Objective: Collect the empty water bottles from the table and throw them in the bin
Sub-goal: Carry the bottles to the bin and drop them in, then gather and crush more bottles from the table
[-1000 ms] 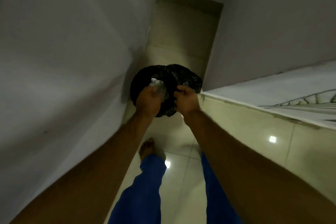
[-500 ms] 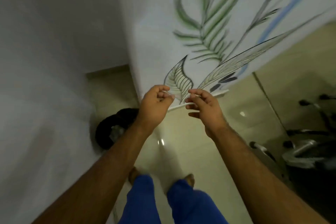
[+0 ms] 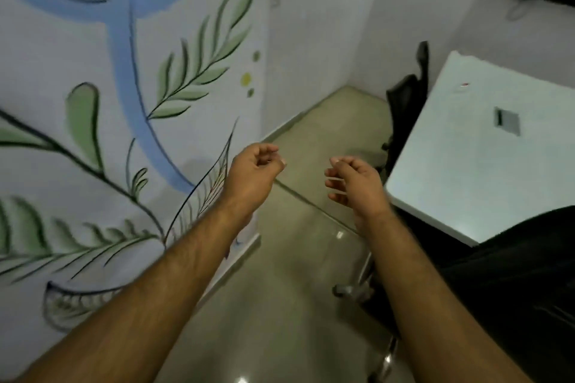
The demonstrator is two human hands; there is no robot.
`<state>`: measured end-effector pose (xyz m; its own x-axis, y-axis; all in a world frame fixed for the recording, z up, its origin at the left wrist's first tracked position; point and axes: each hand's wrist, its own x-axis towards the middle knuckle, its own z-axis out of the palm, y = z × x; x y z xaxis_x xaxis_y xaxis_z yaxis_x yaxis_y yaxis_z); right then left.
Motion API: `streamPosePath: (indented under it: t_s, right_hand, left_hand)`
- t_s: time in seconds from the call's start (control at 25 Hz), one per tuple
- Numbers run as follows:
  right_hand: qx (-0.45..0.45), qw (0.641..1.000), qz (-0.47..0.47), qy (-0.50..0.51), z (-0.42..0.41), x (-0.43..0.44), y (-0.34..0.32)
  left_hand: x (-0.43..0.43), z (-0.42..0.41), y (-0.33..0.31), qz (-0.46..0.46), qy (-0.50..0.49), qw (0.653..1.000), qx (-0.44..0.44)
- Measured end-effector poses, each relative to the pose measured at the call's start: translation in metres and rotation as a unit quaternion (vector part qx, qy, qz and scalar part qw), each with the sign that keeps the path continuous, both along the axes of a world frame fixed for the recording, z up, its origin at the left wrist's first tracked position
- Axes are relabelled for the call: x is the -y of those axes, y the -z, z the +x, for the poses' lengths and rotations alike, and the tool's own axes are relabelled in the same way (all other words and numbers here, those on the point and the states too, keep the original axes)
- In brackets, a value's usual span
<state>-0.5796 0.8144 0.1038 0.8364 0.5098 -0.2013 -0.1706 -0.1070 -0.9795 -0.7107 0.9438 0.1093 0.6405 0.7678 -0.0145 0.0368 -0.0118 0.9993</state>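
Note:
My left hand (image 3: 253, 169) and my right hand (image 3: 353, 182) are raised in front of me over the tiled floor, a short gap between them. Both are empty, with the fingers loosely curled and apart. A white table (image 3: 485, 146) stands at the right; I see no water bottle on the part of it in view, only a small red spot and a grey inset plate. The bin is out of view.
A wall painted with green leaves and blue curves (image 3: 124, 102) runs along the left. A black office chair (image 3: 513, 274) with a metal base sits at the right, against the table. Another dark chair (image 3: 404, 102) stands in the far corner. A beige tiled floor (image 3: 295, 289) lies between.
A second ago both hands were at the black-lined bin, the left one holding a bottle. The view has since swung right, away from the bin, and the hands now hold nothing.

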Motion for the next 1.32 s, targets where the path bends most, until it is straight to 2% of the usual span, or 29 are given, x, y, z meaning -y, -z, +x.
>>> streamPosePath:
  t_s: [0.16,0.44,0.72,0.92,1.12,1.32]
  right_hand:
    - [0.019,0.996,0.027,0.078,0.1,0.004,-0.017]
    - [0.044,0.978,0.003,0.202,0.268,-0.035,-0.027]
    - [0.044,0.955,-0.03,0.292,0.418,-0.068,-0.041]
    - [0.035,0.943,-0.045,0.327,0.559,-0.076,-0.012]
    - [-0.015,0.926,-0.061,0.373,0.718,-0.059,0.037]
    - [-0.036,0.907,-0.124,0.402,0.834,-0.049,0.079]
  left_hand:
    - [-0.018,0.116,-0.022,0.016,0.058,0.998,0.017]
    - [-0.087,0.332,-0.028,0.016,0.184,0.982,0.045]
    - [-0.136,0.533,-0.039,0.064,0.285,0.956,0.019]
    - [-0.157,0.691,-0.006,0.131,0.34,0.931,-0.017]
    - [-0.142,0.872,0.031,0.187,0.398,0.896,-0.069]
    - [-0.111,1.016,0.066,0.252,0.485,0.825,-0.143]
